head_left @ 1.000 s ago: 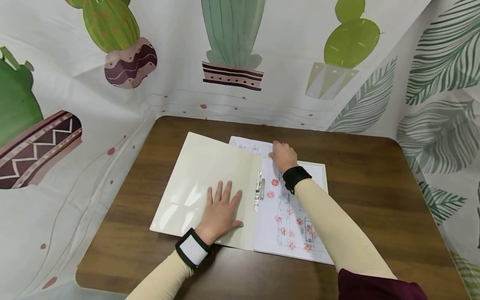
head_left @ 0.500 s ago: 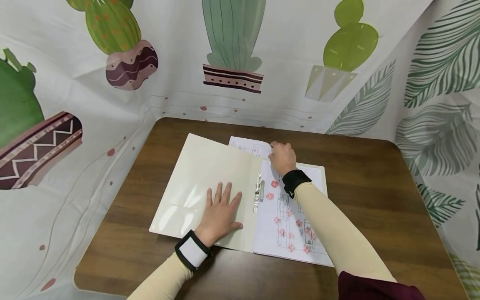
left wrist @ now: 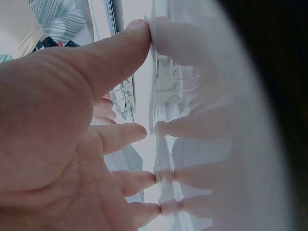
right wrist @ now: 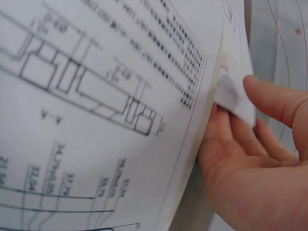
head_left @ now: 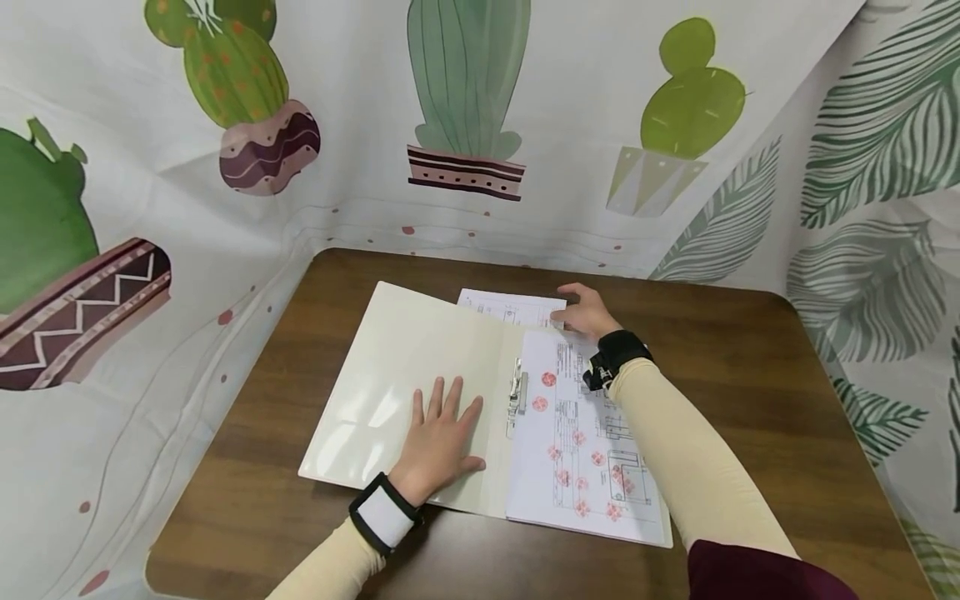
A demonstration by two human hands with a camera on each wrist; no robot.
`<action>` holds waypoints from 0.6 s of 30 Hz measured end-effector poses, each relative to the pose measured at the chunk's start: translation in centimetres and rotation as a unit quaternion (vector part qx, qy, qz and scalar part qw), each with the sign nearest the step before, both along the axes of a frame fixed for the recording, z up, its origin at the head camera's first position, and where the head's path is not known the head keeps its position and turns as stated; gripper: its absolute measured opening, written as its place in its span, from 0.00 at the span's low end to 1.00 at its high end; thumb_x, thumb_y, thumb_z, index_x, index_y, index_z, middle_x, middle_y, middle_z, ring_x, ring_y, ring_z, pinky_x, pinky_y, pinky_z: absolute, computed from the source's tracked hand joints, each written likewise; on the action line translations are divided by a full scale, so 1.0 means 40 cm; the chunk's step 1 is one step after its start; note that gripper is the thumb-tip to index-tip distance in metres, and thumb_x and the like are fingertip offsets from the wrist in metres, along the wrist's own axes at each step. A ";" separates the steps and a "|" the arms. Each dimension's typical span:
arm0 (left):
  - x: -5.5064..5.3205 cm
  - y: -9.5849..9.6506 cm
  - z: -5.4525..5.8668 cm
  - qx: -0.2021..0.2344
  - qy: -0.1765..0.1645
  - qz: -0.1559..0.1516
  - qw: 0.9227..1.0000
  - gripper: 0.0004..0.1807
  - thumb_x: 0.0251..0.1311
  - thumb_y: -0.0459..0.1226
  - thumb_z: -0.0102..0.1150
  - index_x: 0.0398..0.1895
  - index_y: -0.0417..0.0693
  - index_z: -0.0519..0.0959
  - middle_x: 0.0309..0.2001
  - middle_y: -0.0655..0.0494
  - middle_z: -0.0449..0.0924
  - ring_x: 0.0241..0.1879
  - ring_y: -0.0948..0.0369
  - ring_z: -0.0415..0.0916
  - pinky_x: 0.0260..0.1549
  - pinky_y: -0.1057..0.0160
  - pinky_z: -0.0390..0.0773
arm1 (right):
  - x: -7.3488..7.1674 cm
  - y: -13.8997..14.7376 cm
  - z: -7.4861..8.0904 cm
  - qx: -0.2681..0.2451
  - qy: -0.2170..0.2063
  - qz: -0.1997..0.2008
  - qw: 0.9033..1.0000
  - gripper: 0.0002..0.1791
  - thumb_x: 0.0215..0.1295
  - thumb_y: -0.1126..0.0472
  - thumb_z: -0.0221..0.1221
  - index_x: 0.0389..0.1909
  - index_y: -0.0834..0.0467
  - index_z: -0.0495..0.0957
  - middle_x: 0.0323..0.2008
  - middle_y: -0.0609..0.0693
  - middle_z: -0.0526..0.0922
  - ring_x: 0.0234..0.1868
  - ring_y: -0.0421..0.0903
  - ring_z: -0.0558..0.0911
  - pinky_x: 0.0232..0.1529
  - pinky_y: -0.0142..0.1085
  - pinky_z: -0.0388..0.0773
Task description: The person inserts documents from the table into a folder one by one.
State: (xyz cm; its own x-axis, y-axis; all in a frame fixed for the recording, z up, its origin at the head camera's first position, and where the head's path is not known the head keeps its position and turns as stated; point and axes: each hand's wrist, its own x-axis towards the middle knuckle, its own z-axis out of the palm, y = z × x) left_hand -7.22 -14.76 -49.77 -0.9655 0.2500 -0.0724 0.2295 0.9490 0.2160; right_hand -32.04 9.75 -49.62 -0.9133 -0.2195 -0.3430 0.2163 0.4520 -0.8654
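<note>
A cream folder (head_left: 397, 358) lies spread on the table, a metal lever clip (head_left: 516, 392) near its spine. My left hand (head_left: 435, 442) rests flat on the left cover with fingers spread; in the left wrist view its fingertips (left wrist: 144, 209) meet the glossy surface. Printed drawing sheets with red stamps (head_left: 536, 467) lie on the folder's right half. Behind the folder's far edge, more printed paper (head_left: 495, 304) sticks out. My right hand (head_left: 588, 315) pinches its right end, the thumb (right wrist: 260, 94) on top and the fingers underneath in the right wrist view.
The brown wooden table (head_left: 720, 400) has rounded corners. A white cloth (head_left: 360, 100) printed with cacti and leaves hangs behind it and at its sides. My right forearm (head_left: 682, 450) crosses over the folder's right side.
My right hand has shifted rightward along the far paper and turned, its thumb and fingers now spread wider. The paper's curled right end now lies flatter. The left hand stays on the cover.
</note>
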 end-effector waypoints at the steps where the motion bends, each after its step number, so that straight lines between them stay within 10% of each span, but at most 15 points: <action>1: 0.001 -0.001 0.000 0.002 0.004 -0.002 1.000 0.50 0.46 0.56 0.79 0.73 0.47 0.72 0.77 0.32 0.56 0.77 0.31 0.48 0.69 0.27 0.47 | -0.002 0.004 0.000 -0.018 -0.025 -0.016 0.999 0.35 0.69 0.69 0.63 0.75 0.60 0.64 0.64 0.65 0.72 0.51 0.53 0.79 0.49 0.39 0.78; 6: 0.008 -0.005 0.001 0.009 0.013 -0.007 1.000 0.50 0.46 0.56 0.79 0.73 0.46 0.72 0.77 0.31 0.56 0.76 0.30 0.49 0.69 0.26 0.48 | -0.011 0.014 -0.003 -0.046 -0.069 -0.056 0.995 0.30 0.69 0.69 0.63 0.71 0.65 0.69 0.62 0.62 0.74 0.48 0.49 0.82 0.46 0.35 0.83; 18: 0.016 -0.002 -0.001 0.005 0.013 -0.007 1.000 0.48 0.47 0.57 0.78 0.71 0.47 0.74 0.76 0.33 0.58 0.76 0.31 0.51 0.68 0.26 0.49 | -0.016 0.031 -0.012 -0.074 0.039 -0.084 0.993 0.17 0.73 0.64 0.59 0.60 0.63 0.79 0.52 0.62 0.82 0.42 0.52 0.83 0.48 0.48 0.84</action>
